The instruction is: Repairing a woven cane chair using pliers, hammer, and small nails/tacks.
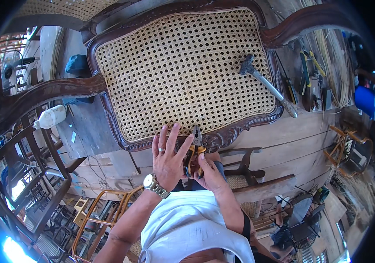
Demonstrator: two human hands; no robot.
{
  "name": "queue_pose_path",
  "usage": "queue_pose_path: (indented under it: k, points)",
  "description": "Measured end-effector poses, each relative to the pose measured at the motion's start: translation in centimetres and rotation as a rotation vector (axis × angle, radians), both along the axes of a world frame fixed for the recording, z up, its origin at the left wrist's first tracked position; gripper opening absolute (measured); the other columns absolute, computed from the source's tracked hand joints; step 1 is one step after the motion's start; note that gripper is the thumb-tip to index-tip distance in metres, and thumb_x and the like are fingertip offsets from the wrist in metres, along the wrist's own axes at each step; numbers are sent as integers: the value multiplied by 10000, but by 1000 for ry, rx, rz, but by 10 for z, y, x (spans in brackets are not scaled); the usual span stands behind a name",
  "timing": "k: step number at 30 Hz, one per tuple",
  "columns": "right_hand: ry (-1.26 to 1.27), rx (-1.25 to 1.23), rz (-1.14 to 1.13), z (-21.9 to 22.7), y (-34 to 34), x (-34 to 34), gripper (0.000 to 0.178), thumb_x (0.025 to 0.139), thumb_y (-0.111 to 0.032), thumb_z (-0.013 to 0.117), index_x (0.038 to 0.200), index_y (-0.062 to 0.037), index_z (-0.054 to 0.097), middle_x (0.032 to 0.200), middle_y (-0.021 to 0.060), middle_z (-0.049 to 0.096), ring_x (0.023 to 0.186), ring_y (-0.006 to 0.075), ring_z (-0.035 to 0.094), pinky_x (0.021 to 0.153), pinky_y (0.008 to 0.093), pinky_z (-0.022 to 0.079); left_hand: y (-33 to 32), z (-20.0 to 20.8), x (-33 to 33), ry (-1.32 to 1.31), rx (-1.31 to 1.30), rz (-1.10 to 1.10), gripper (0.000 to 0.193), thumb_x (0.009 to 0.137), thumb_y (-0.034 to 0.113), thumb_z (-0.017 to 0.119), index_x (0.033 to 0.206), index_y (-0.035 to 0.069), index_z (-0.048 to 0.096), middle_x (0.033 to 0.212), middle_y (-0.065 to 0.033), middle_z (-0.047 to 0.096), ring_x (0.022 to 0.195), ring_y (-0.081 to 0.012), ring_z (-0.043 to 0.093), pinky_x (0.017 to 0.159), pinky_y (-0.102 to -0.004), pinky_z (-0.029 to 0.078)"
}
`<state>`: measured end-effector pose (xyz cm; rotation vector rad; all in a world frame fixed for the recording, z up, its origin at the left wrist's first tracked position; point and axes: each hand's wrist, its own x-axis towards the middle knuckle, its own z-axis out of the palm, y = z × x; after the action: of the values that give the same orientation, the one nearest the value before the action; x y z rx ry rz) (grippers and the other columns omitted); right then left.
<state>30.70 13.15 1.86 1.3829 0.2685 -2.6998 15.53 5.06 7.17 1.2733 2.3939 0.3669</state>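
Note:
In front of me is a dark wooden armchair with a carved frame (230,137) and a woven cane seat (174,74). My left hand (168,163), fingers stretched out and spread, lies at the near edge of the cane. On its wrist is a metal watch. Closed around the orange-and-black handles of a pair of pliers (197,139) is my right hand (210,174). The pliers' jaws point away from me, at the cane's near border beside my left fingers. Farther right, a hammer (268,84) rests across the seat, its handle overhanging the frame.
Left of the chair are a white bottle (51,116) and a dark blue block (77,64). Yellow-handled pliers (317,65) and loose cane strips (334,65) lie at the right. Chair frames (51,162) crowd the left side. An orange rattan frame (101,221) stands near my left forearm.

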Motion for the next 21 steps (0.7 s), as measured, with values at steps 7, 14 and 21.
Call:
queue_pose_path:
  k: [7,14,21]
  points:
    - [246,2,-31,4,3,-6,466,1068,-483,515,1093,-36,645,884,44,655,780,144,607,655,276,481,2,6,-4,0,-69,-25,722,798,53,674,1482,252,553,1662,-131,287,1544,-397,225,1234,-560,194]
    - [407,-96,-26,-8,3,-8,391,1047,-452,571,1131,-74,628,926,38,639,838,146,593,674,284,472,2,5,-7,18,-69,-53,685,827,108,674,1477,291,557,1661,-111,298,1531,-384,259,1221,-561,226]
    - [209,-99,-7,-8,1,-12,249,988,-286,717,1062,-71,613,832,10,589,738,123,557,589,253,422,-9,-12,-2,-16,56,6,664,838,96,645,1474,268,564,1667,-98,306,1543,-385,246,1226,-577,223]
